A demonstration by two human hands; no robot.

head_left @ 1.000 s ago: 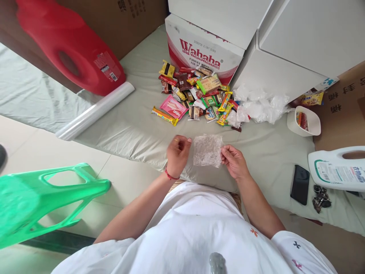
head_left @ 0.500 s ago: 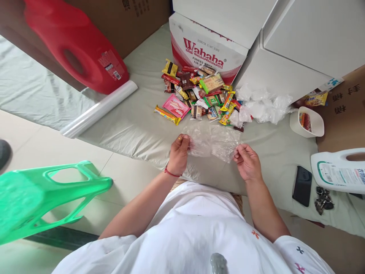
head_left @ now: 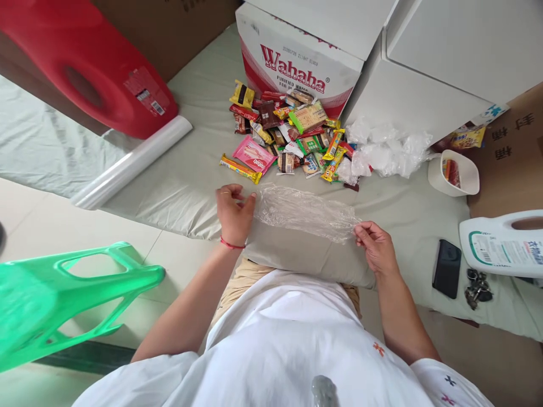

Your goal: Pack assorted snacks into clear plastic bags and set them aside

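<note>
A crinkled sheet of clear plastic wrap (head_left: 307, 212) is stretched wide between my two hands, just above the grey-green cloth (head_left: 190, 186). My left hand (head_left: 234, 212) pinches its left end with thumb and fingers closed. My right hand (head_left: 375, 246) pinches the right end the same way. Beyond the sheet lies a pile of wrapped snacks (head_left: 284, 135), with a pink wafer pack (head_left: 254, 155) nearest my left hand.
A roll of cling film (head_left: 131, 164) lies left beside a red jug (head_left: 85, 73). Crumpled plastic (head_left: 386, 150), a white bowl (head_left: 460, 186), a white detergent jug (head_left: 500, 243), a phone (head_left: 446, 268) and keys (head_left: 477, 288) sit right. Wahaha box (head_left: 297, 62) behind. Green stool (head_left: 63, 299) lower left.
My hands have drawn apart, the left going left and the right going right and down. The plastic wrap has gone from a small square to a long stretched sheet.
</note>
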